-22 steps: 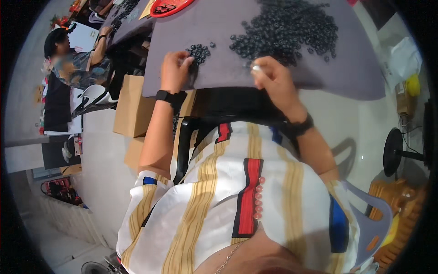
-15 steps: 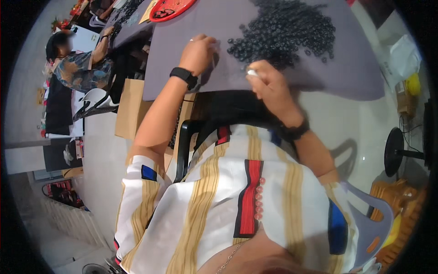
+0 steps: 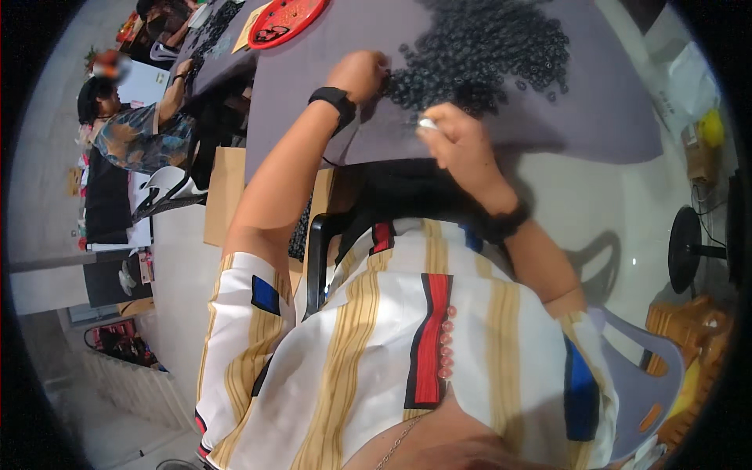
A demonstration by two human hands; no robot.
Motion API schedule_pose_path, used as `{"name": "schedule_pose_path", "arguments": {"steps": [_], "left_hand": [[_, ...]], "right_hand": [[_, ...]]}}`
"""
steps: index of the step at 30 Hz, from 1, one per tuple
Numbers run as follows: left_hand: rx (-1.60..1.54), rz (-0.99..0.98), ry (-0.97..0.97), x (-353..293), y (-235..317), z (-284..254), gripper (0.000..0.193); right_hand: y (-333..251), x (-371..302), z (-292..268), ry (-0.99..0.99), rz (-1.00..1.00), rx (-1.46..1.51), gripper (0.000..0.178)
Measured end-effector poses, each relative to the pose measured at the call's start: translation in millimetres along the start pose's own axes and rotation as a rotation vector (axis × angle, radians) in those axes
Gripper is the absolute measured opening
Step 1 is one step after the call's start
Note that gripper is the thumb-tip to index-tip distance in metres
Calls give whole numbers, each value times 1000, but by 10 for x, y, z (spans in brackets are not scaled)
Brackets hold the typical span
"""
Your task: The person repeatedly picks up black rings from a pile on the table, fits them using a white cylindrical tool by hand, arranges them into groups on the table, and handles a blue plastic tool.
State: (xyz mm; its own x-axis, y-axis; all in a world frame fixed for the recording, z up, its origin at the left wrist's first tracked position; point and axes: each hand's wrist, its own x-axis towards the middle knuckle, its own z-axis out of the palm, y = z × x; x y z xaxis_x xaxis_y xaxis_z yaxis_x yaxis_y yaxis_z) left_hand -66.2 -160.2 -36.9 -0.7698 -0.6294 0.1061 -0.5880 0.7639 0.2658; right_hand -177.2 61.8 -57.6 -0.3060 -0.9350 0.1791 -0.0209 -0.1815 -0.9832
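A pile of small black ring-like pieces (image 3: 486, 59) spreads over the grey-purple tabletop. My left hand (image 3: 360, 77), a dark watch band (image 3: 335, 106) on its wrist, is at the pile's left edge with its fingers curled down. Its fingertips are mostly hidden, so what they pinch does not show. Closer to the table's near edge, my right hand (image 3: 464, 149) is closed, thumb against the curled fingers. A small white bit (image 3: 427, 124) shows at its fingertips; whether it is a finger cover or a held piece, I cannot tell. A dark band (image 3: 505, 225) circles the right wrist.
A red tray (image 3: 291, 22) holding dark bits stands at the table's far left. Below the near edge is an open cardboard box (image 3: 225, 196) beside a black chair arm (image 3: 316, 258). Another person (image 3: 141, 129) sits at a table to the left. A black stand (image 3: 685, 251) is on the right.
My left hand has moved right and slightly away, from bare tabletop to the pile's left edge. My right hand has stayed nearly in place, still closed.
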Motion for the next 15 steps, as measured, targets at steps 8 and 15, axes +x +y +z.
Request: {"name": "schedule_pose_path", "arguments": {"steps": [8,15], "left_hand": [[-138,-6,-97,106,-119,17,17],[-1002,-221,-117,-191,269,-394,13]], "right_hand": [[-41,6,-8,-68,54,16,14],[84,60,-38,-65,-32,74,16]]}}
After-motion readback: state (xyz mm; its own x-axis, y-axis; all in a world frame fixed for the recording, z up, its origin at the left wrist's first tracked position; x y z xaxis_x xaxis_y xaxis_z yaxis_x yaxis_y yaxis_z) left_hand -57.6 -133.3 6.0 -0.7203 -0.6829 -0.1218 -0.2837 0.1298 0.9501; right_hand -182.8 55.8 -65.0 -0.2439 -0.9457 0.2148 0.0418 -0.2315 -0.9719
